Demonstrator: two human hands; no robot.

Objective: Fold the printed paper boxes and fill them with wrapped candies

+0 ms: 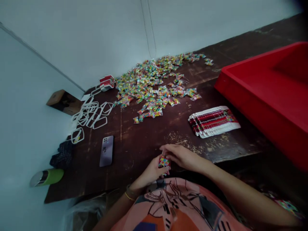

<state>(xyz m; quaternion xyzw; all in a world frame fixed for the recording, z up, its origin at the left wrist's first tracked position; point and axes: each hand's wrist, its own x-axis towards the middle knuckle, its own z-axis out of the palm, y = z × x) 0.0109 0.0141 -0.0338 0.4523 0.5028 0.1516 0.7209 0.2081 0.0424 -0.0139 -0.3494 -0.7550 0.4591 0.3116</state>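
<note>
My left hand (152,171) is wrapped round a small red candy box (164,162) printed with bright coloured dots, close to my body at the table's front edge. From the other side my right hand (178,155) reaches over the box's top end, its fingers bent and touching it there. The fingertips of that hand are partly hidden. A row of flat red-and-white cartons (214,122) lies just beyond my right hand. Farther back spreads a heap of small clear packets of coloured candies (154,86).
At right stands a big red tray (260,96). Leftward lie a phone (106,150), several white bands (92,114), a bundle of red-and-white cartons (107,82), a brown box (64,102), a dark cloth (62,154) and a green bottle (48,177) on the dark table (130,144).
</note>
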